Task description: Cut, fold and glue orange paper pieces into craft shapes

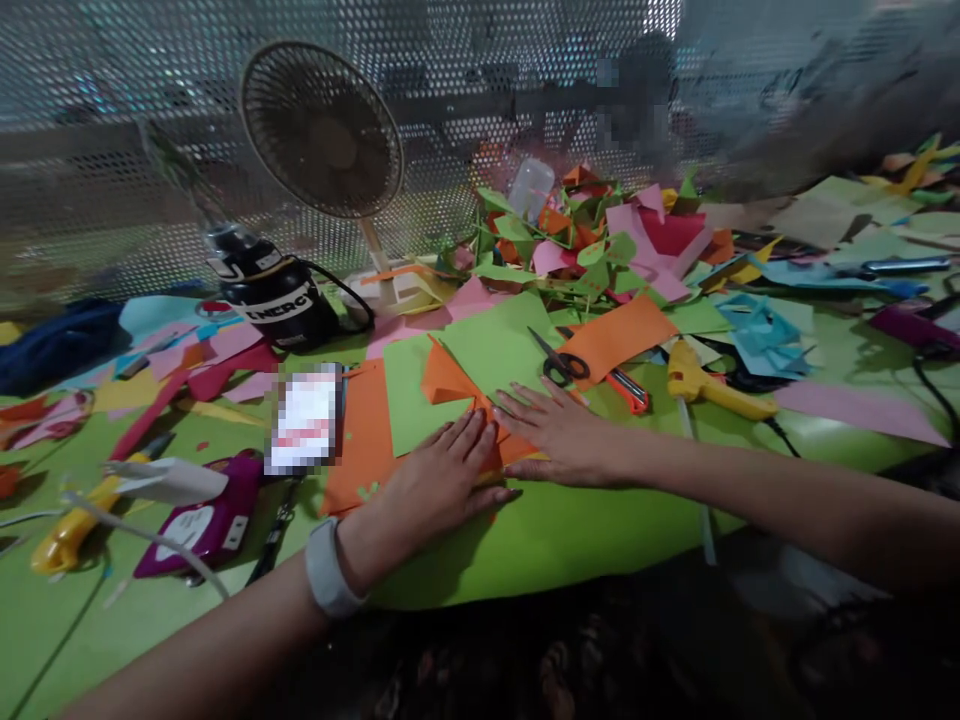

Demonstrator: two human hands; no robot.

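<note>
Orange paper (448, 377) lies partly beneath left grip (442, 465) and right grip (562, 432)

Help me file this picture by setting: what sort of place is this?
Probably a paper-craft work table, though I can't tell whether in a classroom, workshop or home. The signs are the heap of coloured paper scraps, the scissors and the yellow glue gun.

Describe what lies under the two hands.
Orange paper lies beneath the left hand and right hand, with a pointed flap showing beyond them. The hands cover part of it, so its full shape cannot be seen.
</note>
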